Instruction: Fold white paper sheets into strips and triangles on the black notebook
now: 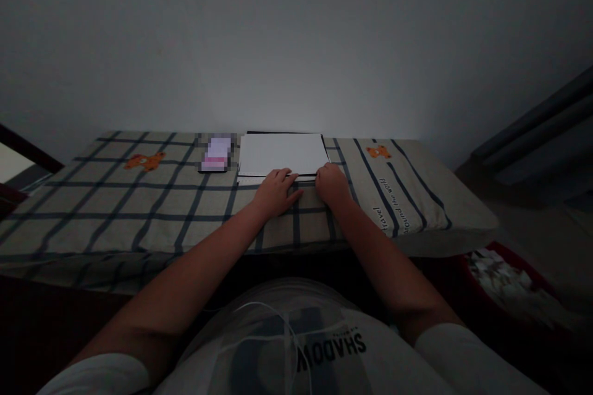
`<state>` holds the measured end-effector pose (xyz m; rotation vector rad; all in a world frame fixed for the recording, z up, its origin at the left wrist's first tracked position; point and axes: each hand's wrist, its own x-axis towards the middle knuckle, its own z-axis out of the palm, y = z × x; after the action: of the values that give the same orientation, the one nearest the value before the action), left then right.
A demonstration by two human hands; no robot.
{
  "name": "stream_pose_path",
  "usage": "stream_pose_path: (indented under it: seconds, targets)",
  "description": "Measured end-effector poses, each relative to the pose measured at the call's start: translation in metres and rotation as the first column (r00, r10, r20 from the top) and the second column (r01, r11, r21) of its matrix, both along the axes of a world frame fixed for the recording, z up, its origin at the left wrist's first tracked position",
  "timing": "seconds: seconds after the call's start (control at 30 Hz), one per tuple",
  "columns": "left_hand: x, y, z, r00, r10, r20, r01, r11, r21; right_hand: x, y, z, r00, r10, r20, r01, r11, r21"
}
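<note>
A stack of white paper [283,153] lies flat on the cloth-covered table, with a dark edge showing along its back. Its near edge looks layered, and a thin dark strip runs there between my hands. My left hand [274,191] rests at that near edge, fingers stretched out and apart, the fingertips touching the paper. At the near right corner, my right hand [332,184] is closed, its curled fingers gripping the stack's edge. What lies under those fingers is hidden.
A phone [216,154] with its lit screen blurred lies left of the paper. The checked tablecloth [157,210] carries orange bear prints. A wall [287,43] rises behind the table. On the floor at right stands a red bin [498,253] filled with crumpled white pieces.
</note>
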<state>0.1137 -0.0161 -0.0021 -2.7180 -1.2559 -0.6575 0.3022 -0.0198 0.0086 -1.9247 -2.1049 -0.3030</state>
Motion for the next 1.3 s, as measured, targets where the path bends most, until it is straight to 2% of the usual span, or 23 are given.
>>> stream_pose_path:
  seconds: [0.8,1.07,1.17,1.3]
  targets:
    - [-0.0001,0.0009,-0.0001,1.000,0.004,-0.015,-0.004,1.000,0.002,-0.0011,-0.0055,0.0023,0.987,-0.160,0.032,0.160,0.987,-0.013]
    - [-0.0004,0.0002,0.0009,1.000,-0.001,-0.003,0.001,1.000,0.001,-0.0005,-0.0076,0.0064,0.991,-0.135,0.015,0.135,0.991,-0.001]
    - [-0.0004,0.0003,0.0014,1.000,-0.002,-0.010,0.002,1.000,0.009,0.0000,-0.0072,0.0070,0.998,-0.070,0.004,0.070,0.997,0.039]
    - [-0.0002,0.0007,0.0009,1.000,0.002,-0.014,-0.002,1.000,0.013,-0.0007,-0.0058,0.0057,1.000,-0.006,0.000,0.006,1.000,0.016]
